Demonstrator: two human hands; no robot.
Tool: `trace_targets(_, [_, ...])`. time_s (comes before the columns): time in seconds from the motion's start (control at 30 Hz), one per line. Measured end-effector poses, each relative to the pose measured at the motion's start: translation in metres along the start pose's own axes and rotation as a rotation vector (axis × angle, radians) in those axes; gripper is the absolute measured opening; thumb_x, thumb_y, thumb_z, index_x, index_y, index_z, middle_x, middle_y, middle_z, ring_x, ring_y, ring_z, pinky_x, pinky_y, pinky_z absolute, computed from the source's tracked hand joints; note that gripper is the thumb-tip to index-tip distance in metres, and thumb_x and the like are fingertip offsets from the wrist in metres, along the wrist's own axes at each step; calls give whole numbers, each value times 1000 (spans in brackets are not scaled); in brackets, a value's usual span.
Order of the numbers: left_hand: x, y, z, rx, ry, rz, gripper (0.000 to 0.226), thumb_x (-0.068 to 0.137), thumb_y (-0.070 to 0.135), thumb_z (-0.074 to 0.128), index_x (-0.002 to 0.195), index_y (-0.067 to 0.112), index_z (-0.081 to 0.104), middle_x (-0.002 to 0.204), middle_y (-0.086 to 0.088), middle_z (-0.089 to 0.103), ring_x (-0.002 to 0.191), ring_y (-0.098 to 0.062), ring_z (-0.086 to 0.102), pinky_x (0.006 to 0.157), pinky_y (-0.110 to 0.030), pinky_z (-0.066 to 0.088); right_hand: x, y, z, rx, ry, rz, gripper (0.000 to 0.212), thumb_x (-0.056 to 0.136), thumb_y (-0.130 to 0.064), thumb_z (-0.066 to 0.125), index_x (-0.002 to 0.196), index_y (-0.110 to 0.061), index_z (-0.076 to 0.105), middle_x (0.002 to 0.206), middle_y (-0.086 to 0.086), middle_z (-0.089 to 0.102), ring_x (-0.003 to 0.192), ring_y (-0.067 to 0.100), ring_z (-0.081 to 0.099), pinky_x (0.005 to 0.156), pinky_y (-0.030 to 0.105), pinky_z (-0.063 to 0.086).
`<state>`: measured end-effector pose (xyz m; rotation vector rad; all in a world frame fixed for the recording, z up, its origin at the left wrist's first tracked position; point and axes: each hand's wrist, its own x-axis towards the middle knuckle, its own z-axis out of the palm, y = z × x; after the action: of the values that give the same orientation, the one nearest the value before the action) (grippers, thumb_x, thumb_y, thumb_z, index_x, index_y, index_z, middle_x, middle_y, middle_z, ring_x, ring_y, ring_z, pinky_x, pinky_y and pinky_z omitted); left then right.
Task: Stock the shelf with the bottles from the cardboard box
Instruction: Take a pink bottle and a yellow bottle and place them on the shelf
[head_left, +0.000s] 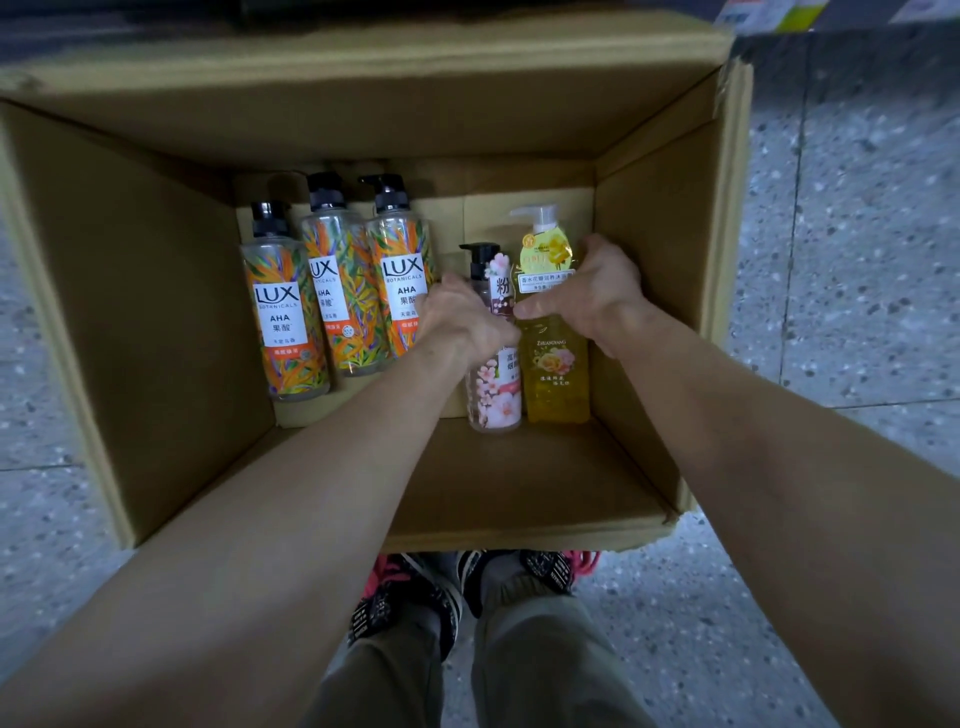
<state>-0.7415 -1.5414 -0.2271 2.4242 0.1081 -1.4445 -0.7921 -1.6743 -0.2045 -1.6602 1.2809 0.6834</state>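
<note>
Currently both arms reach down into the open cardboard box (156, 291), which sits on a speckled grey floor (857, 260). Five pump bottles lie flat on the box bottom, pumps pointing to the far side.

Left group: three orange-and-green LUX bottles (343, 291) with black pumps, side by side and touching, the leftmost one lying a little nearer than the other two.

Right group: a pink floral bottle (493, 389) with a black pump, and just right of it a yellow bottle (556, 374) with a white pump, close against the right wall of the box.

Left hand (462, 317): curled over the middle of the pink floral bottle, fingers hidden below the hand; appears closed around it, though the grip underneath is not visible.

Right hand (592, 291): wrapped around the upper part of the yellow bottle, thumb across its label, fingers at the far right side. Holding it.

Near edge of view: khaki trousers (519, 670) and patterned shoes (415, 587) just below the box's near flap.
</note>
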Motion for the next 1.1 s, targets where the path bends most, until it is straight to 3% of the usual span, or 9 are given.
trace_targets(0.13, [2, -8, -3, -210, -69, 9, 88, 69, 11, 92, 142, 12, 43, 128, -8, 63, 109, -26, 62, 88, -37, 58, -14, 5, -2, 39, 26, -53, 98, 60, -12, 99, 143, -10, 48, 125, 3, 66, 101, 8, 54, 83, 24, 47])
trace_targets(0.27, [-5, -28, -4, -346, -55, 89, 105, 65, 12, 95, 152, 17, 35, 141, -3, 61, 122, -25, 63, 103, -45, 56, -26, 6, 4, 59, 58, -110, 100, 58, -17, 101, 144, -15, 50, 107, -7, 63, 103, 10, 61, 82, 24, 50])
trace_targets(0.4, [-25, -43, -17, -391, 12, 199, 103, 68, 11, 95, 152, 21, 35, 136, 2, 65, 118, -19, 66, 103, -40, 56, -44, 10, 3, 161, 104, -180, 107, 54, -25, 102, 148, -20, 50, 120, -4, 71, 109, 12, 68, 88, 29, 58])
trace_targets(0.57, [-78, -41, -70, -462, 74, 402, 98, 62, 23, 95, 145, 26, 43, 132, 5, 65, 115, -15, 70, 96, -44, 61, -92, -7, -18, 275, 137, -290, 115, 40, -49, 100, 143, -26, 56, 110, -9, 76, 102, 8, 73, 86, 37, 63])
trace_targets(0.63, [-108, -31, -103, -463, 80, 461, 93, 61, 25, 96, 139, 31, 46, 131, 9, 66, 114, -10, 70, 93, -38, 62, -123, -24, -32, 309, 146, -342, 104, 46, -42, 102, 139, -27, 58, 109, -11, 77, 102, 6, 73, 85, 36, 63])
trace_targets(0.73, [-161, -12, -153, -460, 77, 536, 81, 71, 11, 95, 135, 32, 48, 123, 14, 69, 108, 2, 70, 82, -15, 59, -177, -56, -62, 349, 155, -425, 80, 57, -27, 100, 127, -35, 62, 99, -21, 76, 94, -3, 73, 80, 27, 62])
trace_targets(0.87, [-232, 17, -209, -519, 154, 605, 81, 67, 4, 95, 132, 30, 54, 111, 17, 73, 96, 9, 70, 81, -10, 54, -251, -100, -115, 341, 176, -542, 69, 60, -22, 99, 121, -27, 67, 96, -13, 78, 91, 3, 74, 83, 37, 63])
trace_targets(1.03, [-339, 59, -280, -568, 138, 705, 72, 69, 5, 94, 124, 38, 63, 107, 18, 78, 99, -1, 73, 89, -28, 61, -362, -160, -194, 294, 175, -655, 63, 57, -18, 100, 104, -42, 66, 93, -18, 78, 86, 1, 74, 80, 32, 63])
trace_targets(1.1, [-393, 79, -310, -563, 119, 756, 78, 68, 3, 95, 131, 34, 62, 114, 14, 78, 105, -6, 74, 93, -33, 60, -417, -184, -228, 290, 187, -693, 71, 54, -19, 101, 113, -39, 67, 96, -17, 78, 88, 2, 74, 85, 35, 62])
